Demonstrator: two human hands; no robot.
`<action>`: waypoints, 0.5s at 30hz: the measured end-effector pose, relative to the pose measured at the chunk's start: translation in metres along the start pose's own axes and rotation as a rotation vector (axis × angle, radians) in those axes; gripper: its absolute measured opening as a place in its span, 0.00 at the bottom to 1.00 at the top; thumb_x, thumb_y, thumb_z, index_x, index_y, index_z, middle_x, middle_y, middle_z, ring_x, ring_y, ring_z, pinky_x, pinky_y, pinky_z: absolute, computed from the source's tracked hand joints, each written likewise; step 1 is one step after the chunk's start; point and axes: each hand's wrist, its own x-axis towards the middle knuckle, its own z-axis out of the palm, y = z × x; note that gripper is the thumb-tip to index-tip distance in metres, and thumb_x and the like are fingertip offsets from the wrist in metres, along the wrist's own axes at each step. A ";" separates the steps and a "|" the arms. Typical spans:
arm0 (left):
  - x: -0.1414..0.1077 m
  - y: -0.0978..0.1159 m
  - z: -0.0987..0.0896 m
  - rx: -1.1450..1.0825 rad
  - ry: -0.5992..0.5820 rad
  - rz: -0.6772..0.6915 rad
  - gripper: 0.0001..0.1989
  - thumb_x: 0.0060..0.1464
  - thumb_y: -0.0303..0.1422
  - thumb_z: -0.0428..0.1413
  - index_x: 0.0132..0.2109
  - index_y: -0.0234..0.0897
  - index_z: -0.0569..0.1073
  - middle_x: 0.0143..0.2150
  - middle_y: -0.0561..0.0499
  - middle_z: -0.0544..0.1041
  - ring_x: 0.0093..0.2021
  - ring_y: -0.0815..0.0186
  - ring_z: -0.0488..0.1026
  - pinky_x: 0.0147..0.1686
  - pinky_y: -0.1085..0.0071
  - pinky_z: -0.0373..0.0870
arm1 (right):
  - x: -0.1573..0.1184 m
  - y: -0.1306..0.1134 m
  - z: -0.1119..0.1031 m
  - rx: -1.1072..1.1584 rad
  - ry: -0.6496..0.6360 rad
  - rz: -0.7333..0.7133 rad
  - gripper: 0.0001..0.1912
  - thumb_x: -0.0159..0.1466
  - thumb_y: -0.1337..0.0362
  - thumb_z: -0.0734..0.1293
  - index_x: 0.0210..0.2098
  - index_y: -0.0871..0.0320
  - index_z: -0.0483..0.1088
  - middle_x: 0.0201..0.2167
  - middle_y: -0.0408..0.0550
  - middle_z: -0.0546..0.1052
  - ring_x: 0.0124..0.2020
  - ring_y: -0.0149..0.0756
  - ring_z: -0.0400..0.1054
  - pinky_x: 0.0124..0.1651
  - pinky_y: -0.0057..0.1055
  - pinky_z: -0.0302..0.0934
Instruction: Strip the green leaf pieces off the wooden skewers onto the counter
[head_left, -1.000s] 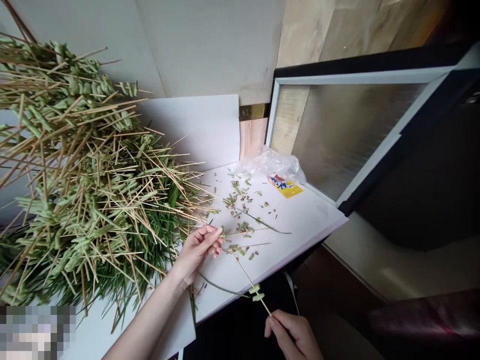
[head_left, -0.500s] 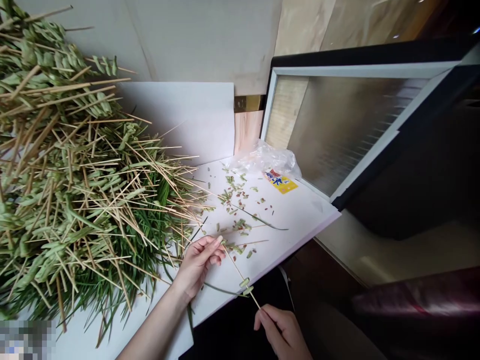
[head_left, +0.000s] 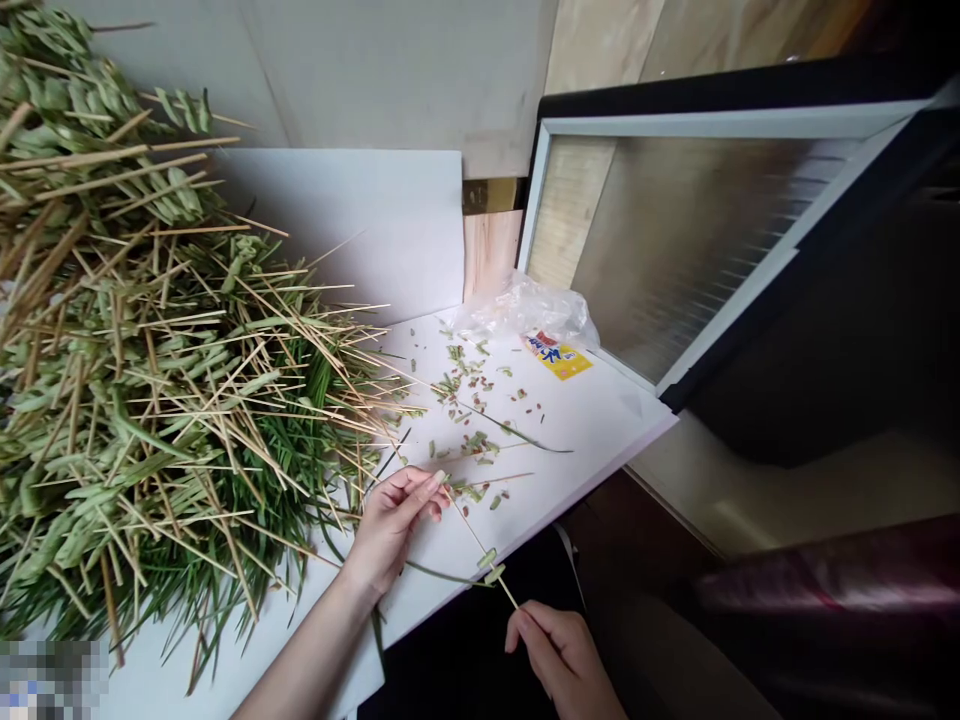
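Observation:
A thin wooden skewer (head_left: 469, 524) slants between my two hands, with two short green bean pieces (head_left: 490, 566) threaded on its lower part. My right hand (head_left: 551, 645) is closed round the skewer's lower end. At the upper end, my left hand (head_left: 397, 520) pinches a small pale green piece (head_left: 440, 478) between thumb and fingertips, against the skewer tip. On the left lies a large heap of skewered green beans (head_left: 150, 380), with long green blades (head_left: 322, 400) among it.
Green scraps (head_left: 476, 440) and reddish bits lie scattered on the white table (head_left: 600, 420). Behind them are a clear plastic bag (head_left: 540, 305) and a yellow packet (head_left: 562, 360). A framed glass panel (head_left: 675, 250) stands at the right, a white board (head_left: 360, 220) at the back.
The whole view has shifted slightly, so the table and heap sit a little higher and further left. Both hands keep their hold, and the threaded pieces stay about where they were on the skewer.

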 end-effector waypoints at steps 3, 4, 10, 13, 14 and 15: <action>0.000 -0.002 -0.002 0.046 0.004 0.053 0.13 0.48 0.40 0.70 0.32 0.33 0.81 0.27 0.50 0.80 0.26 0.72 0.71 0.30 0.77 0.70 | 0.001 -0.001 0.001 0.027 0.009 0.022 0.31 0.68 0.38 0.56 0.26 0.57 0.70 0.14 0.33 0.51 0.17 0.28 0.46 0.21 0.30 0.38; 0.000 -0.003 -0.004 0.066 0.008 0.072 0.12 0.48 0.39 0.70 0.32 0.34 0.81 0.28 0.50 0.80 0.26 0.71 0.72 0.31 0.76 0.70 | 0.001 -0.001 0.001 0.034 0.015 0.029 0.32 0.67 0.37 0.57 0.25 0.57 0.70 0.14 0.32 0.51 0.17 0.28 0.46 0.21 0.30 0.38; 0.001 -0.009 -0.010 0.181 0.033 0.096 0.11 0.44 0.36 0.72 0.32 0.34 0.83 0.29 0.49 0.82 0.29 0.70 0.74 0.33 0.75 0.71 | 0.001 -0.001 0.004 0.063 0.033 0.053 0.32 0.66 0.36 0.57 0.23 0.56 0.67 0.15 0.33 0.51 0.18 0.28 0.45 0.21 0.30 0.36; 0.001 -0.008 -0.007 0.134 0.035 0.063 0.13 0.46 0.38 0.71 0.37 0.34 0.83 0.29 0.48 0.82 0.29 0.68 0.74 0.32 0.75 0.72 | 0.002 -0.002 0.004 0.036 0.049 0.012 0.30 0.68 0.39 0.57 0.22 0.56 0.66 0.16 0.34 0.52 0.19 0.28 0.47 0.22 0.30 0.39; 0.001 -0.007 -0.006 0.096 0.045 0.049 0.15 0.45 0.38 0.72 0.38 0.34 0.83 0.30 0.48 0.82 0.30 0.68 0.75 0.32 0.75 0.73 | 0.002 -0.002 0.004 0.023 0.052 -0.004 0.29 0.69 0.41 0.57 0.23 0.55 0.66 0.16 0.34 0.52 0.19 0.28 0.47 0.23 0.31 0.39; 0.001 -0.006 -0.005 0.060 0.058 0.033 0.16 0.45 0.39 0.72 0.39 0.35 0.83 0.31 0.48 0.82 0.31 0.67 0.76 0.32 0.75 0.73 | 0.002 -0.002 0.003 0.009 0.059 -0.021 0.28 0.69 0.43 0.57 0.23 0.55 0.66 0.17 0.35 0.53 0.19 0.29 0.48 0.23 0.31 0.40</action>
